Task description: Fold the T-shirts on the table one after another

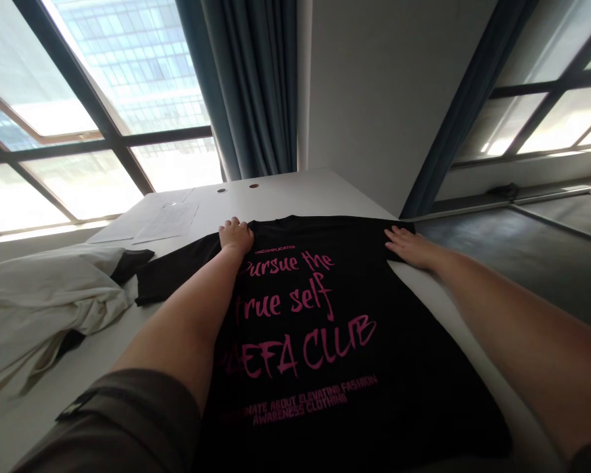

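Observation:
A black T-shirt (398,368) with pink lettering lies spread out in front of me, its collar toward the far side. My left hand (236,235) rests on the shirt near the left shoulder, fingers slightly bent and apart. On the right, my right hand (408,247) lies flat across the other sleeve, fingers stretched out. The left sleeve reaches out over the table beyond my left forearm. My left arm covers part of the lettering.
The shirt lies on a white table (315,190) with two round holes near its back edge. Sheets of paper (165,220) lie at the back left. A crumpled pale garment with dark parts (54,289) is at the left. Behind are windows, a blue curtain (256,85) and a pillar.

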The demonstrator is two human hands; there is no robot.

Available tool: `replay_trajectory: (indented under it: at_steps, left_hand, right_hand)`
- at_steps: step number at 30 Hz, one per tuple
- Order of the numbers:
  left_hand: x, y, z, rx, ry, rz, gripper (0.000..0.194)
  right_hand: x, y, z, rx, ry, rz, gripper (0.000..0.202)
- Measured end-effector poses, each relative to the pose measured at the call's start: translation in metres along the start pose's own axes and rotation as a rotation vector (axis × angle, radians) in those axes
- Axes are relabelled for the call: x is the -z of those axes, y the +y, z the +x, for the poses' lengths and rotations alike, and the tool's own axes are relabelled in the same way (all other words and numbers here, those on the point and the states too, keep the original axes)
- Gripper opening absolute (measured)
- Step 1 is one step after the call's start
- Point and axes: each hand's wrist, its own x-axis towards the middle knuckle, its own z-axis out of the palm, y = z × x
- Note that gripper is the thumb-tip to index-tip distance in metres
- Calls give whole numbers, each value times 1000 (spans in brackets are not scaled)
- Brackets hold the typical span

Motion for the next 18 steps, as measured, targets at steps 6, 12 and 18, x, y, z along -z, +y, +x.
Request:
replay_trajectory:
  at_steps: [6,12,18]
  left_hand:
    - [31,21,-57,-91,-117,55,50]
    - [68,20,-184,-709,-8,-21,38]
    - [95,-21,-262,-716,-211,-158,53]
  right_hand:
    - [20,-33,-13,132,204,-26,67]
    - [18,-58,-9,173,-48,12,72]
    - [17,-65,-25,87,26,23,70]
